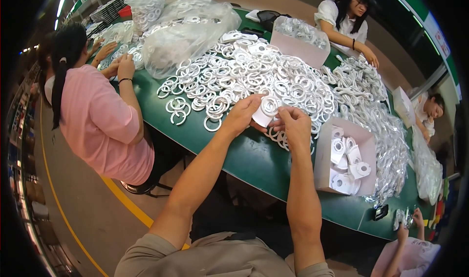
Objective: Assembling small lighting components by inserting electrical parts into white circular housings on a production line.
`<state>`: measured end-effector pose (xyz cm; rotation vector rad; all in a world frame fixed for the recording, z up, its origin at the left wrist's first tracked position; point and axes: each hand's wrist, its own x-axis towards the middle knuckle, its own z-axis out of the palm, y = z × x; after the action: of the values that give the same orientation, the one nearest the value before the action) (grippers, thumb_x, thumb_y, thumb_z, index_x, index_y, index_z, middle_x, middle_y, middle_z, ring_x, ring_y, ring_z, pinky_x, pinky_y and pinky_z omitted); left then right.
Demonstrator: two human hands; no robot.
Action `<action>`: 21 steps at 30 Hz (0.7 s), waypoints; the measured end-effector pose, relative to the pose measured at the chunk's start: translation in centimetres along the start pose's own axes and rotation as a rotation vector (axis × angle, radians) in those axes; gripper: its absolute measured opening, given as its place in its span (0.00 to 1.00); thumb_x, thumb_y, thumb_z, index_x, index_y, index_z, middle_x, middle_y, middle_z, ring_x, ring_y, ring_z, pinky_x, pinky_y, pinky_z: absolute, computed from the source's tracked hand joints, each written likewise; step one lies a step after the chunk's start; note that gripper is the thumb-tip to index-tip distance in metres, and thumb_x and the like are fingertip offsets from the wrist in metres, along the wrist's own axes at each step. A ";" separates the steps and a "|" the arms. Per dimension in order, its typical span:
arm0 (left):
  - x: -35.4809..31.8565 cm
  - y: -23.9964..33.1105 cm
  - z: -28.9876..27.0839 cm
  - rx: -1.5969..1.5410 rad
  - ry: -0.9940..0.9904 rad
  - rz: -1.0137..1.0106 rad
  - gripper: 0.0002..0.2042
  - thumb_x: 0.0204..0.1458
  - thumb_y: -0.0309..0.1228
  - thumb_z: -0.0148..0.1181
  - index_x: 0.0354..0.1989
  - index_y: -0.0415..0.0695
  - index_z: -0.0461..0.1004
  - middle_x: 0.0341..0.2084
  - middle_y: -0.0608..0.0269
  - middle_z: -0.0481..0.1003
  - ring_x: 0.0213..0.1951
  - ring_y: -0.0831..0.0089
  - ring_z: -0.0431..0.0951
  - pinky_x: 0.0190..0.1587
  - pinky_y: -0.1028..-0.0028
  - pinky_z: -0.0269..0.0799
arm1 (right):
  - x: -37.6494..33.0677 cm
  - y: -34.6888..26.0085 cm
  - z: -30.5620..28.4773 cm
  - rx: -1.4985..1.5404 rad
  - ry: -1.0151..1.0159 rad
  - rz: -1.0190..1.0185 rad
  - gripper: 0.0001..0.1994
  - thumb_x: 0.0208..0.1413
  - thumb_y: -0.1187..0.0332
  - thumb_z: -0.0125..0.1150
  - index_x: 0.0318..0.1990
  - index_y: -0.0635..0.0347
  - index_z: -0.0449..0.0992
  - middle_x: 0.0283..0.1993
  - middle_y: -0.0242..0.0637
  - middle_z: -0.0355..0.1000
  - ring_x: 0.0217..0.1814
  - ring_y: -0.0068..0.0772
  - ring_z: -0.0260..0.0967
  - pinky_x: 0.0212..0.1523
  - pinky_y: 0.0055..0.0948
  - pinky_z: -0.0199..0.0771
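Between both my hands, just above the table edge, is a white plastic part (266,110) with a round ring on a flat tab. My left hand (243,115) grips its left side, thumb on top. My right hand (294,125) pinches its right edge with thumb and fingertips. Behind and around them spreads a big heap of white plastic rings (254,67), a few lying loose to the left. Near my right forearm stands an open white box (322,167) with several similar white parts (349,159) inside.
Bundled white cables (359,84) and clear plastic packets (391,150) cover the right of the green table (249,164). Large clear bags (181,45) lie at the far left, another box (300,50) at the back. A person in pink (97,106) works at left; others sit opposite and right.
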<state>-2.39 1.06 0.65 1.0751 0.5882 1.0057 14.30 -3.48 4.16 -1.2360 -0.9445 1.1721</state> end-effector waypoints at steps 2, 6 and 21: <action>0.0 -0.2 -0.1 0.015 -0.010 0.009 0.22 0.64 0.41 0.41 0.59 0.37 0.61 0.41 0.57 0.74 0.36 0.69 0.79 0.27 0.69 0.82 | 0.0 -0.2 -0.1 -0.029 0.009 0.009 0.10 0.55 0.69 0.60 0.36 0.70 0.74 0.28 0.38 0.72 0.23 0.27 0.72 0.21 0.20 0.71; -0.2 0.2 0.5 0.041 0.020 0.015 0.22 0.63 0.41 0.43 0.58 0.36 0.63 0.37 0.56 0.75 0.32 0.71 0.78 0.26 0.71 0.81 | 0.2 -0.2 -0.6 -0.163 0.032 -0.028 0.10 0.55 0.69 0.60 0.35 0.71 0.74 0.26 0.37 0.72 0.22 0.24 0.71 0.21 0.20 0.71; -0.2 0.3 0.3 0.410 -0.054 0.222 0.19 0.57 0.27 0.53 0.57 0.41 0.63 0.44 0.59 0.73 0.41 0.73 0.75 0.42 0.75 0.75 | -0.5 0.3 0.7 -0.253 0.020 -0.127 0.21 0.48 0.75 0.65 0.48 0.70 0.65 0.31 0.38 0.68 0.20 0.25 0.70 0.17 0.21 0.71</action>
<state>-2.35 0.80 1.00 1.5523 0.6576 1.0693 13.46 -3.86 3.99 -1.3633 -1.1654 0.9592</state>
